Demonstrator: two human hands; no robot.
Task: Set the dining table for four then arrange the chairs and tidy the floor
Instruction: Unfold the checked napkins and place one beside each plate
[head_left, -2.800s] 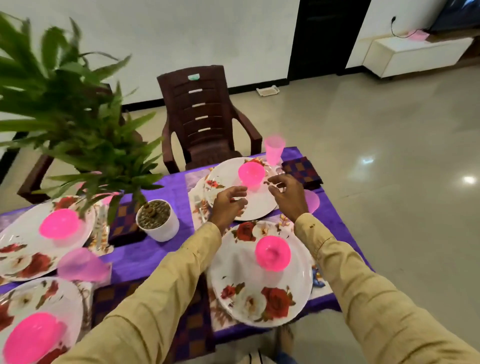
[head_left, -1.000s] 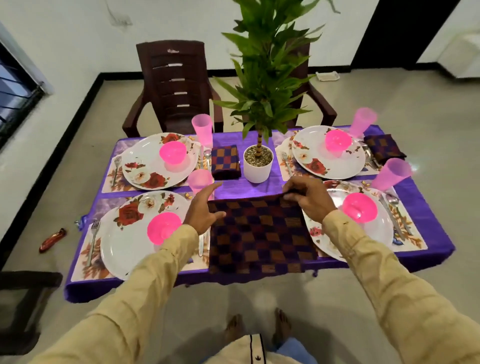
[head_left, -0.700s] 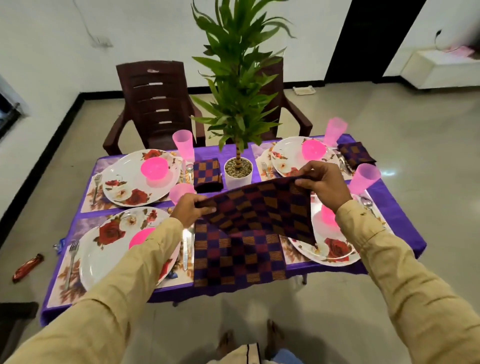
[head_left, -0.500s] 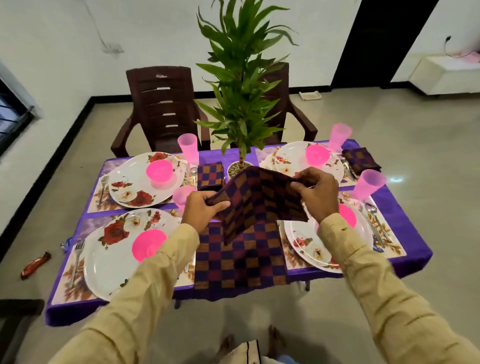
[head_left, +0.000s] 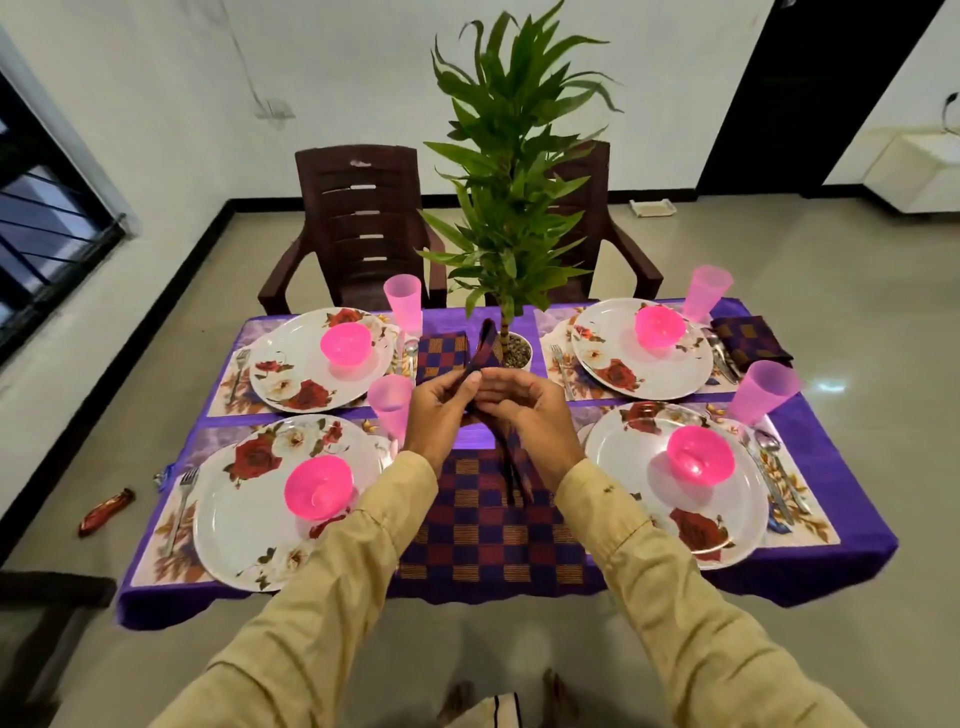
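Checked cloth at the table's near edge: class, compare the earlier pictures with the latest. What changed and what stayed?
The left hand and right hand lifted the checked cloth by its far corners and brought them together, folding it; both pinch it upright. Beneath, checked fabric still lies flat; plates, bowls and plant unmoved.

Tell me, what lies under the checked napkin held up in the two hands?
A second checked cloth lies flat on the purple tablecloth, below the napkin that the left hand and right hand pinch. Whatever is beneath that flat cloth is covered.
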